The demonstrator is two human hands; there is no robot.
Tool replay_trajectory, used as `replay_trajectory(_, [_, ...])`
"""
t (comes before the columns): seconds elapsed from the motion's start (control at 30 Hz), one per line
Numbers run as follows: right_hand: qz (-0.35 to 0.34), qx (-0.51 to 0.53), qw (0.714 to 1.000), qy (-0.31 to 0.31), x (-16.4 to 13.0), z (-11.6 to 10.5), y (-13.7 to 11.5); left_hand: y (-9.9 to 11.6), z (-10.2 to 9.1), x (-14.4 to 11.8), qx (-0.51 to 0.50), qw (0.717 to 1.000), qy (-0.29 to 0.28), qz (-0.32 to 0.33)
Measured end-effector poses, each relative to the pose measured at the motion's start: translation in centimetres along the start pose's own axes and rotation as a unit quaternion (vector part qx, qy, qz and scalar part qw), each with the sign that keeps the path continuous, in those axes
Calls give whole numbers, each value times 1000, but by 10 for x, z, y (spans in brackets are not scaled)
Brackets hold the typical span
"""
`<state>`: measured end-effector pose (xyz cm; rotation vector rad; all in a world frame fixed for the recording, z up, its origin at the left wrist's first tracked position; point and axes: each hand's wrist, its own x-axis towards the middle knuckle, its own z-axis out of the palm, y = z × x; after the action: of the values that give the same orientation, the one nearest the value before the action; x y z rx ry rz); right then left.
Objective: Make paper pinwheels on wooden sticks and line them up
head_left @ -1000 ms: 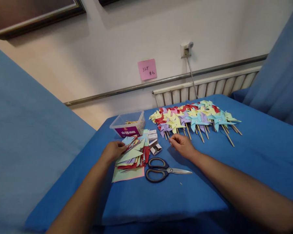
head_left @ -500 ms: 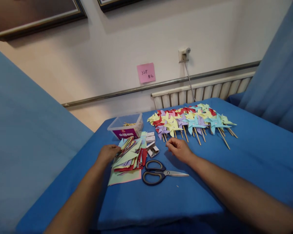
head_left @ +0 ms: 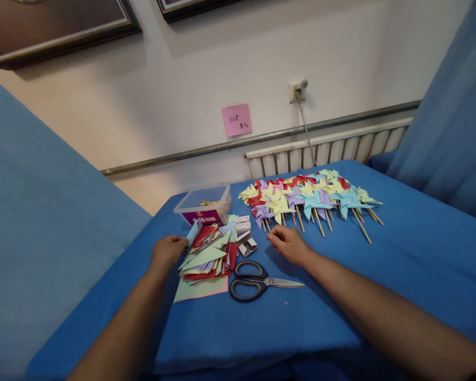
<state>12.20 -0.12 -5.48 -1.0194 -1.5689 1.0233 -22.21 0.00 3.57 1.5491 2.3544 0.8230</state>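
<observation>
Paper pile [head_left: 206, 254]: left hand [head_left: 165, 252] pinches a blue sheet [head_left: 193, 233]; right hand [head_left: 287, 244] curled loosely; pink note's [head_left: 237, 120] writing unreadable.

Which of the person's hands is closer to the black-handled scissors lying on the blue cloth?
The right hand is nearer, just behind the black-handled scissors and their blades. The left hand rests farther left, at the stack of coloured paper pieces.

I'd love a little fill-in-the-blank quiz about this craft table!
1. The left hand touches the stack of cut ____ pieces.
2. The black-handled ____ lie between the two forearms.
3. The finished pinwheels are mounted on wooden ____.
4. The note on the wall is ____.

Missing words: paper; scissors; sticks; pink
</observation>
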Motion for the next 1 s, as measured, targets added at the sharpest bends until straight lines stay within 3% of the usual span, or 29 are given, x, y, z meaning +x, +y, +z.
replay_trajectory(0.07, [1,1,1000,-4,0,0,-1,6,-4,-4,4,999,36,-8])
replay_trajectory(0.1, [3,2,1000,-4,0,0,-2,13,-5,-8,-9,997,81,-7])
replay_trajectory(0.17, [9,16,1000,-6,1,-1,-3,31,-4,-19,-77,987,139,19])
replay_trajectory(0.27, [38,99,994,-27,2,-5,-7,68,9,-45,-186,968,148,86])
replay_trajectory(0.33, [70,195,977,-49,2,-10,-11,94,24,-65,-218,953,123,169])
replay_trajectory(0.43, [101,321,939,-67,5,-20,-20,125,52,-89,-176,912,93,358])
replay_trajectory(0.53, [104,359,928,-13,9,-31,-28,142,78,-98,-126,857,69,495])
replay_trajectory(0.67, [110,321,940,47,16,-39,-27,145,99,-92,-102,834,56,539])
replay_trajectory(0.8, [118,282,951,37,18,-39,-17,135,106,-82,-109,838,48,533])
replay_trajectory(1.0, [128,307,943,-3,18,-43,-18,123,103,-74,-123,848,36,513])
